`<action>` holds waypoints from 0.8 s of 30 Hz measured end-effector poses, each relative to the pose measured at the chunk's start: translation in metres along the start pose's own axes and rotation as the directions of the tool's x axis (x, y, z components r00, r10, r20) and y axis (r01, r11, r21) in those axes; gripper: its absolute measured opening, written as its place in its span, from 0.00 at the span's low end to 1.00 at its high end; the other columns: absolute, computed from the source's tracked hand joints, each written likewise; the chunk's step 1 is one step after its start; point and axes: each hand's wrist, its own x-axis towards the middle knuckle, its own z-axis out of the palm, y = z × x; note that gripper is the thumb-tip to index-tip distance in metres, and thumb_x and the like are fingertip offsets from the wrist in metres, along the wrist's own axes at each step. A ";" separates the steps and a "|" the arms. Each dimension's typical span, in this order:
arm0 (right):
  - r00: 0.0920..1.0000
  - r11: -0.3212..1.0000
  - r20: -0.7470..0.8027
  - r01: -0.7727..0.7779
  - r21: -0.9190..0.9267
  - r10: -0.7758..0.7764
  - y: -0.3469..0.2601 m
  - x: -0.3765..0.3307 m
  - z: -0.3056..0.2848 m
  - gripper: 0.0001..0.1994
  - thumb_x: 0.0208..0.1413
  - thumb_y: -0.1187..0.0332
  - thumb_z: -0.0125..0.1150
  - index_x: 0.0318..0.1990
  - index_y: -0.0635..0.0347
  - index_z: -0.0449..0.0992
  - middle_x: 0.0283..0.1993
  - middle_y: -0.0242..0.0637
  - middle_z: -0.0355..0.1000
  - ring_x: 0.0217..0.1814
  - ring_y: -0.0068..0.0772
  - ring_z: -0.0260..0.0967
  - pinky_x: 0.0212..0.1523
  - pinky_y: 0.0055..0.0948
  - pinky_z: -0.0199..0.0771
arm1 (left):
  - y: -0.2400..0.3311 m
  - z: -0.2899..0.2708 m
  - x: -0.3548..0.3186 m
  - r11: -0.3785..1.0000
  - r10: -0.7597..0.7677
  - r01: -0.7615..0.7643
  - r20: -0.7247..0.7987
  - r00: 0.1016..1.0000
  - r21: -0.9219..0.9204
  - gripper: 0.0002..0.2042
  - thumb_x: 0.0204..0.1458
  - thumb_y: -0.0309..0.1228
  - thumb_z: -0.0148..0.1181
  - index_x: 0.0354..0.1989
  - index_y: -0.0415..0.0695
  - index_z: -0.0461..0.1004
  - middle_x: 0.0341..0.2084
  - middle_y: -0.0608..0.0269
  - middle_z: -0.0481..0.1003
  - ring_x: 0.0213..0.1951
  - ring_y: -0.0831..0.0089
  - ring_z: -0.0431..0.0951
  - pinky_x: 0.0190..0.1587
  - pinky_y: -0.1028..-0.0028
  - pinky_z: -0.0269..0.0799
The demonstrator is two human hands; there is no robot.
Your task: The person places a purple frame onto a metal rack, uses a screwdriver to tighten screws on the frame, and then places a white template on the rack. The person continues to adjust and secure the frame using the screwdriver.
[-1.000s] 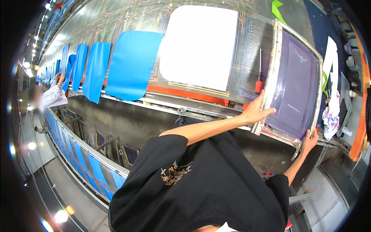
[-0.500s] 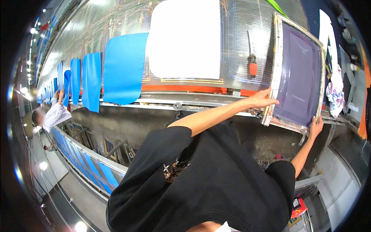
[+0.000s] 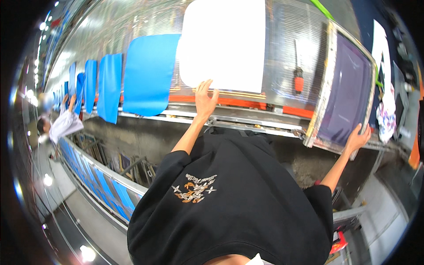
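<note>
My right hand [image 3: 357, 138] grips the near right corner of a screen-printing frame [image 3: 324, 84], its fingers wrapped round the edge. Inside the worn, pale-rimmed frame stretches dark purple mesh [image 3: 349, 84]. The frame lies at the right end of the long table, reaching a little over its near edge. My left hand [image 3: 205, 99] holds nothing, with fingers apart, at the near left edge of a white panel [image 3: 223, 48]; I cannot tell if the fingertips touch it. Left of that panel, a blue sheet [image 3: 150, 75] hangs slightly over the table's edge.
A screwdriver-like tool with an orange-and-black handle [image 3: 299, 81] lies between panel and frame. More blue sheets [image 3: 109, 86] run along the table [image 3: 282, 26] to the left, where a person in a pale top [image 3: 64, 128] works. White patterned cloth [image 3: 386, 110] lies far right. Metal rails [image 3: 247, 121] edge the table.
My left hand has let go of the frame's left side and moved left to the white panel. My right hand stays on the frame's near right corner. The whole view has shifted slightly.
</note>
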 end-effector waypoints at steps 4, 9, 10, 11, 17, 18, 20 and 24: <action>1.000 0.975 -0.003 0.026 0.222 -0.026 -0.161 -0.044 -0.031 0.17 0.67 0.67 0.65 0.60 0.62 0.83 0.62 0.48 0.77 0.67 0.50 0.73 0.67 0.46 0.73 | -0.049 -0.027 -0.021 0.985 -0.035 0.047 -0.074 0.997 0.168 0.26 0.61 0.38 0.68 0.64 0.35 0.77 0.68 0.42 0.73 0.74 0.40 0.63 0.75 0.46 0.58; 0.923 0.899 0.335 0.026 0.437 -0.189 -0.279 -0.136 0.000 0.17 0.65 0.71 0.66 0.60 0.62 0.82 0.59 0.47 0.78 0.61 0.46 0.76 0.62 0.42 0.75 | -0.069 -0.035 -0.024 0.974 0.026 -0.018 -0.032 0.999 0.224 0.36 0.63 0.48 0.68 0.71 0.34 0.70 0.74 0.39 0.64 0.80 0.42 0.55 0.80 0.43 0.45; 0.912 0.880 0.343 0.038 0.474 -0.225 -0.295 -0.152 0.005 0.17 0.64 0.71 0.65 0.60 0.64 0.82 0.58 0.47 0.78 0.61 0.45 0.76 0.62 0.41 0.75 | -0.071 -0.032 -0.020 0.978 0.039 -0.040 0.007 0.999 0.204 0.39 0.64 0.52 0.65 0.73 0.32 0.67 0.75 0.36 0.62 0.81 0.42 0.53 0.82 0.43 0.40; 0.877 0.875 0.435 -0.036 0.483 -0.204 -0.310 -0.165 0.008 0.18 0.64 0.72 0.65 0.60 0.64 0.82 0.58 0.46 0.78 0.60 0.44 0.76 0.62 0.41 0.75 | -0.071 -0.030 -0.018 0.983 0.034 -0.039 0.031 0.999 0.177 0.39 0.64 0.52 0.64 0.73 0.32 0.67 0.75 0.36 0.62 0.80 0.42 0.53 0.82 0.43 0.40; 0.769 0.848 0.639 -0.340 0.405 0.003 -0.357 -0.210 0.047 0.18 0.66 0.67 0.67 0.59 0.69 0.83 0.51 0.47 0.84 0.51 0.37 0.82 0.56 0.37 0.80 | -0.081 -0.028 -0.024 0.985 0.111 -0.128 0.141 0.984 0.118 0.38 0.66 0.53 0.61 0.75 0.35 0.65 0.76 0.39 0.61 0.80 0.45 0.56 0.81 0.38 0.37; 0.775 0.852 0.632 -0.338 0.400 0.010 -0.352 -0.214 0.062 0.19 0.66 0.66 0.67 0.58 0.70 0.83 0.51 0.47 0.85 0.50 0.36 0.82 0.55 0.37 0.80 | -0.087 -0.031 -0.025 0.986 0.103 -0.125 0.185 0.977 0.110 0.38 0.67 0.52 0.61 0.77 0.37 0.64 0.78 0.39 0.58 0.81 0.47 0.55 0.81 0.38 0.36; 0.762 0.831 0.638 -0.423 0.362 0.110 -0.313 -0.214 0.099 0.20 0.65 0.66 0.70 0.57 0.75 0.82 0.49 0.47 0.85 0.45 0.32 0.83 0.46 0.32 0.82 | -0.090 -0.036 -0.015 0.985 0.135 -0.157 0.245 0.960 0.072 0.38 0.66 0.51 0.61 0.77 0.38 0.63 0.79 0.40 0.57 0.81 0.50 0.54 0.82 0.38 0.34; 0.634 0.576 0.713 -0.716 0.395 0.299 -0.335 -0.223 0.113 0.20 0.62 0.70 0.72 0.57 0.77 0.80 0.43 0.44 0.85 0.35 0.26 0.81 0.35 0.24 0.79 | -0.106 -0.063 -0.016 0.977 -0.017 0.060 0.203 0.979 -0.205 0.30 0.65 0.44 0.64 0.69 0.35 0.73 0.72 0.39 0.68 0.77 0.47 0.63 0.81 0.46 0.48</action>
